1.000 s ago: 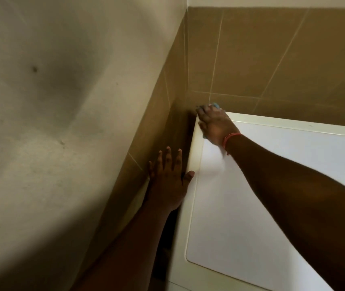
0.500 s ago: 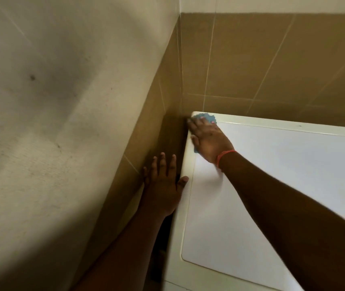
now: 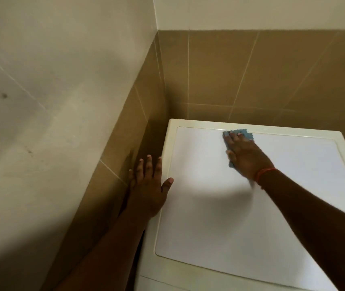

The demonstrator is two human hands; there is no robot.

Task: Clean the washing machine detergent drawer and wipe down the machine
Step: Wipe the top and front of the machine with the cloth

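Blue cloth (image 3: 245, 134) lies near the back edge of the washing machine (image 3: 209, 206) top, mostly hidden under the right hand (image 3: 246, 157); only fuzzy nubby edges show past fingertips and palm. Right fingers straight, close together, pressing the cloth flat. Machine top: smooth white panel, rounded corners, cream rim; front and right side cut off by frame, drawer not visible. No readable brand or writing. Left hand (image 3: 149, 185) flat on the machine's left edge, fingers straight and slightly apart, thumb splayed onto the rim. Red string bracelet (image 3: 264, 173) on right wrist. Glossy brown wall tiles (image 3: 251, 76), pale grout, matte cream wall above.
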